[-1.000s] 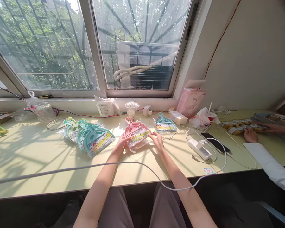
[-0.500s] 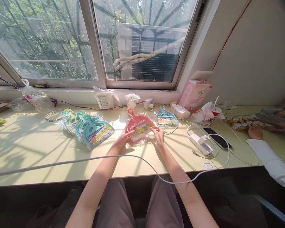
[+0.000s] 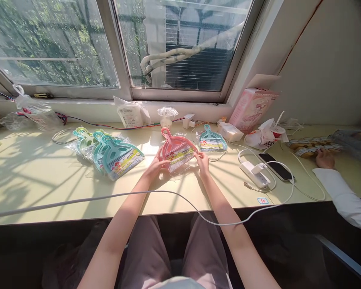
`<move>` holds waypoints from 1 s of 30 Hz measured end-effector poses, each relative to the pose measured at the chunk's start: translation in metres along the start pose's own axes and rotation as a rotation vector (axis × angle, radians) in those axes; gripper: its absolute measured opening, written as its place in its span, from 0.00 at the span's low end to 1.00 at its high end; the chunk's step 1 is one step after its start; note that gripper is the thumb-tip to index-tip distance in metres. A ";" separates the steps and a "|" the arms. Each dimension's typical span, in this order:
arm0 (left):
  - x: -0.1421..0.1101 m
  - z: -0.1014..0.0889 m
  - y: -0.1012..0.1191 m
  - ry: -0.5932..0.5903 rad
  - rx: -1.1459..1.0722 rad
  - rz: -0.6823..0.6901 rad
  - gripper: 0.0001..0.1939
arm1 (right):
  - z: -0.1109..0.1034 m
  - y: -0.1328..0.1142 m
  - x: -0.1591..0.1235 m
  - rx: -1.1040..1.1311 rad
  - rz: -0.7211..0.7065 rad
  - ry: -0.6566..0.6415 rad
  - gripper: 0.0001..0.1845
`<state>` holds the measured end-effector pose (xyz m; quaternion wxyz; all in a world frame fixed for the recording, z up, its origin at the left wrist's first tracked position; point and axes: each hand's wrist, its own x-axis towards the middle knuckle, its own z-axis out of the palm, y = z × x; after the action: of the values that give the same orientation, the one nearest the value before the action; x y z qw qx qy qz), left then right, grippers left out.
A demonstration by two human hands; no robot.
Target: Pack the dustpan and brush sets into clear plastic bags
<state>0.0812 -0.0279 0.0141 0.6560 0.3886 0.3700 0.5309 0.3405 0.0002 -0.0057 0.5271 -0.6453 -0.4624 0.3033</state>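
Observation:
Between my hands is a pink mini dustpan and brush set point(image 3: 178, 149) in a clear plastic wrapper, its handle pointing away from me. My left hand point(image 3: 157, 165) grips its left edge, thumb on top. At the lower right corner, my right hand point(image 3: 202, 161) pinches the wrapped set. To the left lies an overlapping pile of wrapped teal and green dustpan sets point(image 3: 120, 154). A single teal dustpan set point(image 3: 212, 140) rests just beyond my right hand. Bristles and a yellow printed label show through the pink set's wrapper.
A white cable point(image 3: 168, 192) arcs across my forearms to a power strip point(image 3: 255, 174) beside a phone point(image 3: 276, 166). Along the sill stand a plastic cup point(image 3: 166, 117) and a pink box point(image 3: 252, 106). At right, another person's hand point(image 3: 325, 159) touches wrapped brownish items point(image 3: 308, 149).
The pink set has tilted slightly, and the glare on its label has gone. My hands keep their hold. The view has dipped a little. One of the other person's hands is less visible.

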 end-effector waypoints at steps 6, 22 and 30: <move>0.005 0.005 -0.005 0.037 0.030 0.028 0.61 | 0.014 -0.007 -0.014 -0.102 0.153 0.013 0.23; 0.004 0.007 -0.007 -0.028 0.006 0.062 0.63 | 0.020 -0.012 -0.020 0.193 0.053 -0.067 0.45; -0.003 0.013 -0.003 -0.064 0.098 0.017 0.60 | 0.018 -0.009 -0.021 0.203 -0.078 -0.090 0.42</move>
<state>0.0930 -0.0328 0.0173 0.6430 0.4403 0.3709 0.5050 0.3142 -0.0116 -0.0041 0.5800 -0.5558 -0.4771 0.3564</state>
